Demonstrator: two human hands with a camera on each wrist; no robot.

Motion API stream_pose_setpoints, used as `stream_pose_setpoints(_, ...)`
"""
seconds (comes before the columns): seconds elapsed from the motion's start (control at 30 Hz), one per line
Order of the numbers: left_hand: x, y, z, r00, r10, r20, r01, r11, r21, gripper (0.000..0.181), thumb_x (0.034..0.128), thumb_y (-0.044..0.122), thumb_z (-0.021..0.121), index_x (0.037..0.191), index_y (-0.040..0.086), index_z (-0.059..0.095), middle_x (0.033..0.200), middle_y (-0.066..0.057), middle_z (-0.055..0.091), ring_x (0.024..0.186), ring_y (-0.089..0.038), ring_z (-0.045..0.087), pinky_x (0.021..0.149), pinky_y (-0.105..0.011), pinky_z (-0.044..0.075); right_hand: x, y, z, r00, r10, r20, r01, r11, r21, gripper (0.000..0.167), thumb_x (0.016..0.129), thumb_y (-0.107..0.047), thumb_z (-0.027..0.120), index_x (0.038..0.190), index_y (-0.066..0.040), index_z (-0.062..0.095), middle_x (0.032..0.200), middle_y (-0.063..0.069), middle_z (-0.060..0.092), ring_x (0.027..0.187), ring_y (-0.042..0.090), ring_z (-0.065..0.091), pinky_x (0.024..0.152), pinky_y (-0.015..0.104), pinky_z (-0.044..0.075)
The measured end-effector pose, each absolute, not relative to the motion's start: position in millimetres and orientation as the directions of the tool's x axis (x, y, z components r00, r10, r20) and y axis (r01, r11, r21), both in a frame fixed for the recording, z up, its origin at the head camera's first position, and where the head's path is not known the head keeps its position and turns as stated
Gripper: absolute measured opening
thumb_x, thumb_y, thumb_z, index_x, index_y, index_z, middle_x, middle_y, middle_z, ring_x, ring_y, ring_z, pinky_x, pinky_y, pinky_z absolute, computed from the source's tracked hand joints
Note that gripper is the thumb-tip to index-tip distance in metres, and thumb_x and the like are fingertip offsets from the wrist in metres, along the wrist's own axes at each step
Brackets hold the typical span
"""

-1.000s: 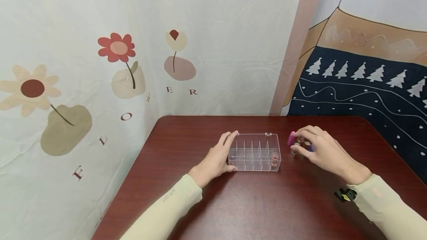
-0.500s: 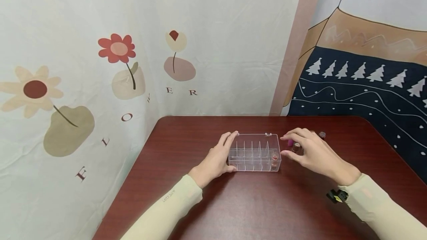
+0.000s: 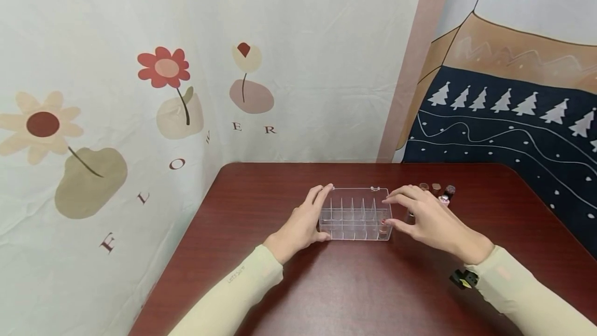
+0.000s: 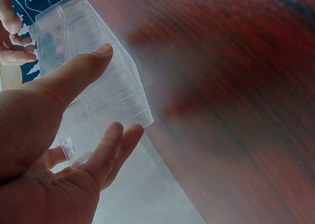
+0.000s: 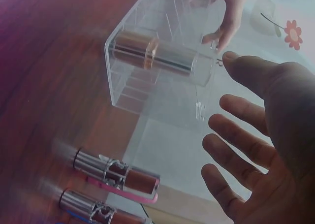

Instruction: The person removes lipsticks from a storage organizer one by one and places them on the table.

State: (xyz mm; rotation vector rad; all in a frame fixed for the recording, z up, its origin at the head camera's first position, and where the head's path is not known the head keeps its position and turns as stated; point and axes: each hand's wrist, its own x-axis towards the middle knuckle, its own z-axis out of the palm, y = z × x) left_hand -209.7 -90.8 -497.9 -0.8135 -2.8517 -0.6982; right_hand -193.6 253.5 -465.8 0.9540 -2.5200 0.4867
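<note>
A clear plastic organizer box point(image 3: 354, 224) with rows of small compartments stands on the table. My left hand point(image 3: 300, 222) holds its left end, thumb at the front and fingers toward the back. In the left wrist view the thumb lies across the clear wall. One lipstick point(image 5: 152, 56) with a clear cap stands in the compartment at the box's right front. Beside that end is my right hand point(image 3: 429, 222), fingers spread and nothing visible between them. Past it, the right wrist view shows two more upright lipsticks point(image 5: 115, 175) with silvery bases; a pink item is partly hidden behind one.
The reddish-brown wooden table point(image 3: 280, 294) carries several more tubes, including a dark-capped one point(image 3: 450, 191), behind my right hand. A pale curtain with flowers point(image 3: 317, 66) and a dark tree-print cloth point(image 3: 503, 134) hang along the table's far side.
My right hand has moved left, from the group of tubes to the box's right end. More tubes show behind it now. My left hand and the box stay put.
</note>
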Motion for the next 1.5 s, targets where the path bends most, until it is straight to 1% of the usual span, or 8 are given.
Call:
stream_pose_setpoints(0.1,-209.6,-90.9,-498.2,-0.852,0.478,0.213,0.522,0.751,0.403,0.131,0.0802,0.016,0.111,0.182,0.010,0.029,0.179,-0.021,0.040,0.101,-0.039,0.082,0.094,-0.060,0.072,-193.3,250.6,-467.5,-0.671,-0.561,0.485,-0.701,0.692,-0.170,0.045,0.090,-0.026,0.103,0.130,-0.018,0.086,0.130,-0.001,0.081,0.125,0.026,0.076,0.111,0.064,0.064)
stream_pose_setpoints(0.23,-209.1,-90.7,-498.0,-0.852,0.479,0.212,0.523,0.751,0.404,0.131,0.0802,0.016,0.111,0.182,0.010,0.029,0.179,-0.021,0.040,0.098,-0.037,0.082,0.093,-0.060,0.072,-193.0,247.9,-469.5,-0.660,-0.574,0.484,-0.713,0.682,-0.163,0.044,0.090,-0.027,0.103,0.128,-0.016,0.086,0.128,-0.002,0.082,0.126,0.028,0.078,0.121,0.073,0.057)
stream_pose_setpoints(0.3,-209.1,-90.6,-497.9,-0.852,0.479,0.213,0.523,0.751,0.404,0.131,0.0801,0.016,0.111,0.182,0.010,0.029,0.179,-0.021,0.040,0.097,-0.037,0.082,0.092,-0.059,0.072,-193.2,247.2,-470.8,-0.653,-0.582,0.486,-0.719,0.677,-0.156,0.044,0.090,-0.027,0.103,0.128,-0.015,0.086,0.127,-0.002,0.083,0.125,0.027,0.079,0.123,0.072,0.055)
stream_pose_setpoints(0.53,-209.0,-90.4,-498.1,-0.853,0.477,0.213,0.522,0.753,0.401,0.131,0.0802,0.016,0.111,0.182,0.010,0.028,0.179,-0.021,0.040,0.099,-0.038,0.082,0.093,-0.059,0.072,-194.6,246.7,-475.0,-0.615,-0.610,0.500,-0.749,0.650,-0.127,0.044,0.089,-0.024,0.104,0.128,-0.013,0.087,0.125,0.000,0.084,0.119,0.024,0.079,0.107,0.056,0.067)
stream_pose_setpoints(1.0,-209.5,-91.1,-497.8,-0.854,0.477,0.210,0.520,0.755,0.400,0.131,0.0809,0.016,0.110,0.183,0.012,0.027,0.179,-0.021,0.039,0.096,-0.038,0.082,0.093,-0.059,0.072,-194.4,246.0,-477.4,-0.675,-0.604,0.423,-0.712,0.685,-0.157,0.039,0.096,-0.026,0.098,0.130,-0.015,0.087,0.122,-0.001,0.086,0.116,0.023,0.078,0.103,0.054,0.068)
stream_pose_setpoints(1.1,-208.5,-90.7,-496.8,-0.855,0.475,0.207,0.517,0.755,0.403,0.132,0.0809,0.017,0.110,0.183,0.012,0.027,0.179,-0.021,0.039,0.100,-0.040,0.082,0.093,-0.063,0.071,-194.6,245.9,-478.5,-0.669,-0.609,0.426,-0.718,0.677,-0.161,0.036,0.096,-0.026,0.098,0.129,-0.014,0.087,0.119,-0.001,0.086,0.113,0.021,0.078,0.101,0.051,0.068)
stream_pose_setpoints(1.27,-208.7,-90.9,-497.1,-0.854,0.476,0.210,0.520,0.754,0.402,0.132,0.0806,0.017,0.111,0.183,0.011,0.027,0.179,-0.021,0.040,0.108,-0.040,0.083,0.093,-0.068,0.070,-196.7,244.5,-480.9,-0.625,-0.632,0.458,-0.754,0.640,-0.145,0.029,0.096,-0.020,0.097,0.123,-0.013,0.088,0.111,-0.003,0.086,0.103,0.017,0.078,0.093,0.044,0.069)
stream_pose_setpoints(1.5,-208.6,-90.3,-497.4,-0.854,0.476,0.209,0.519,0.755,0.401,0.131,0.0805,0.017,0.111,0.182,0.011,0.028,0.179,-0.021,0.040,0.106,-0.039,0.082,0.094,-0.065,0.070,-197.2,244.3,-479.9,-0.625,-0.636,0.453,-0.756,0.637,-0.149,0.028,0.094,-0.014,0.098,0.120,-0.014,0.089,0.107,-0.006,0.085,0.097,0.013,0.078,0.087,0.040,0.071)
